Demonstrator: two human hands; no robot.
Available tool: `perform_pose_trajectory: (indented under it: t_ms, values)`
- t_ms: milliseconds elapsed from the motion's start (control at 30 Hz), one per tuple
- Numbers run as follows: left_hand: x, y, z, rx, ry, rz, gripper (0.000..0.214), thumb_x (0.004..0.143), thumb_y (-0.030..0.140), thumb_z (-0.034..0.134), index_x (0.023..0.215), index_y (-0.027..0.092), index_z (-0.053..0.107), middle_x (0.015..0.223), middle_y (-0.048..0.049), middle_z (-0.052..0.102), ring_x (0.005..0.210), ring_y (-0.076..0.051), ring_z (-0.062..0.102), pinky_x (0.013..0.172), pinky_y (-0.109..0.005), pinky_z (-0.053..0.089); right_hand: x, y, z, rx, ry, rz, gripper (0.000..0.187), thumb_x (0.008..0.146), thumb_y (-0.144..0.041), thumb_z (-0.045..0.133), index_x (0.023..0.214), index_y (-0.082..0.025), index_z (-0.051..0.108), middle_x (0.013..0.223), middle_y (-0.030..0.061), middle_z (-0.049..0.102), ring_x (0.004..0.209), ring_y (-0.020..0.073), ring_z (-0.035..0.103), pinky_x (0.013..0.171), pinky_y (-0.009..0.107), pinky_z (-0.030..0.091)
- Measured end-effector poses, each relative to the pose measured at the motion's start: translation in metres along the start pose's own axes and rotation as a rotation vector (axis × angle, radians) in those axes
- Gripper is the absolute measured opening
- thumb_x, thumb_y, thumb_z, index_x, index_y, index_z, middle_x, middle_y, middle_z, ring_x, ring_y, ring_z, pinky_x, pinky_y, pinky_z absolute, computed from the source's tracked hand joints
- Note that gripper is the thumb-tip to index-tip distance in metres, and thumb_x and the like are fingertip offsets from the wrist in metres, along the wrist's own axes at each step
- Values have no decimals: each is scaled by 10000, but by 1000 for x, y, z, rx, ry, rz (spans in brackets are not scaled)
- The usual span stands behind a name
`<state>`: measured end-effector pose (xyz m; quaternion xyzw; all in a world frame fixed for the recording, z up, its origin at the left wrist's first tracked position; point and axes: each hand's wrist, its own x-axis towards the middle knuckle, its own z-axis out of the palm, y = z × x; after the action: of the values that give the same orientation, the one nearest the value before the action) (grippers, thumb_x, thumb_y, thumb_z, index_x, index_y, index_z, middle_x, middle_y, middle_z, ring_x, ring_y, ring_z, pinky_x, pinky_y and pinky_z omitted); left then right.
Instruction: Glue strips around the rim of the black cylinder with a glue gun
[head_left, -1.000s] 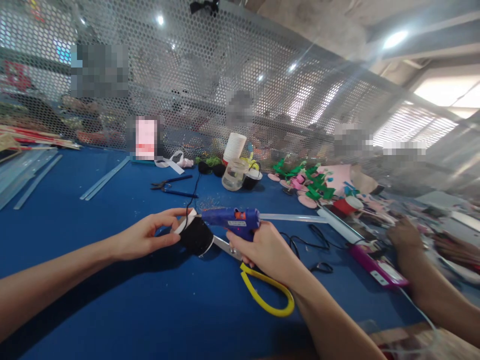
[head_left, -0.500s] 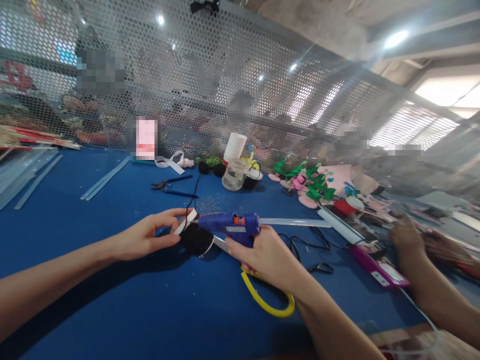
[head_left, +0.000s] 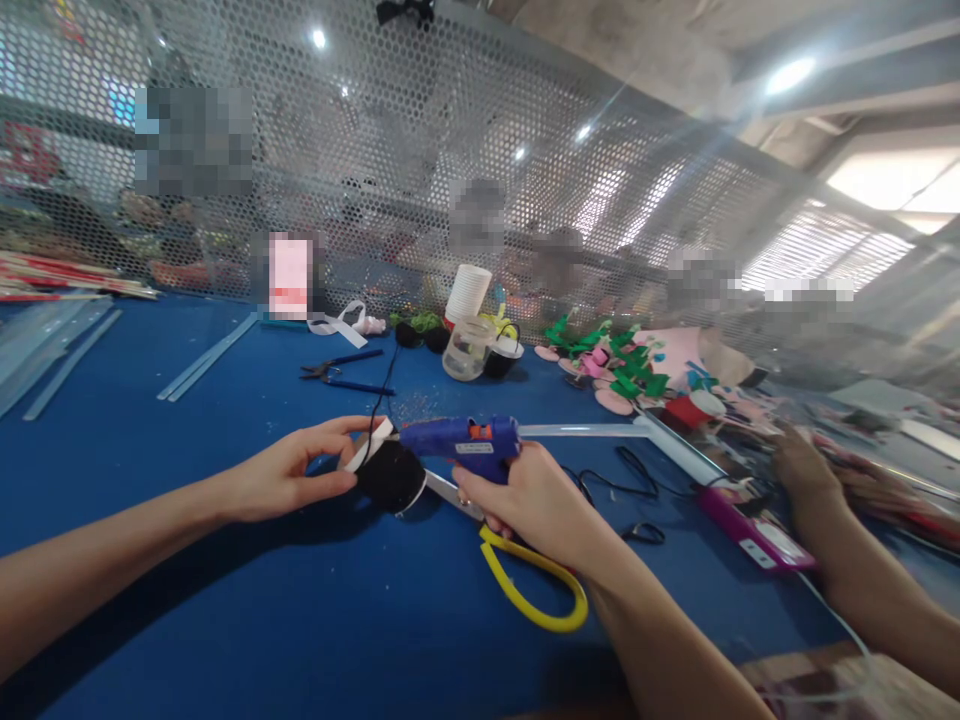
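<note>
My left hand [head_left: 304, 465] grips a small white paper cup [head_left: 391, 478] by its rim; the cup is tilted on its side and wrapped in black yarn. A strand of the black yarn [head_left: 384, 385] runs from the cup back to a dark ball. In my right hand [head_left: 525, 490] is a blue hot glue gun [head_left: 457, 437], its nozzle at the cup's rim. A clear glue stick [head_left: 585, 431] sticks out of its back. Scissors with yellow handles [head_left: 544, 615] lie under my right hand, the blades partly hidden by hand and cup.
Behind the cup lie blue-handled pliers [head_left: 349, 370], a clear jar [head_left: 469, 350] and stacked paper cups [head_left: 470, 292]. Green and pink craft pieces [head_left: 634, 375] sit at back right. A purple power strip [head_left: 757, 530] lies near another person's hand [head_left: 806, 470]. Mesh [head_left: 420, 150] borders the table.
The glue gun's rear and glue stick have tipped up slightly, and the nozzle has shifted a little along the cup's rim. My left hand still holds the cup.
</note>
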<state>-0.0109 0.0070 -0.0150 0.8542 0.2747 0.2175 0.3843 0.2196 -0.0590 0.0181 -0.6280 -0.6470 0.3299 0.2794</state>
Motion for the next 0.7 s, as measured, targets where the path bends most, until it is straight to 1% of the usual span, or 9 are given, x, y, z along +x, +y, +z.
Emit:
perform_pose_trajectory:
  t_ms: [167,367,567,700]
  values:
    - [-1,-1,1,-16,-1,25,175,809,286,486,699,150,500,1339,-111,367,1214,-266,360,983,-399,313,5,3,-1,5,19,63,167,704,-287,508,596,-160,518,372,-44,457,317,76,432,339,178,371]
    - [-1,-2,0,-9,-2,10,160,803,278,498,699,156,507,1344,-95,365,1209,-269,364,992,-408,302,-2,-1,0,17,-19,2,221,702,-309,517,534,-170,477,370,-38,461,302,70,424,311,167,347]
    - [-1,0,0,-22,-9,21,185,803,294,494,691,148,512,1346,-104,360,1219,-270,348,989,-393,303,2,0,-1,0,19,62,180,697,-288,518,575,-156,510,368,-42,460,313,72,431,329,170,368]
    - [-1,0,0,-7,-20,15,190,801,309,493,705,147,520,1344,-103,363,1211,-275,357,984,-392,300,-1,0,0,15,-17,12,224,706,-303,512,535,-168,461,364,-45,450,304,65,424,315,159,347]
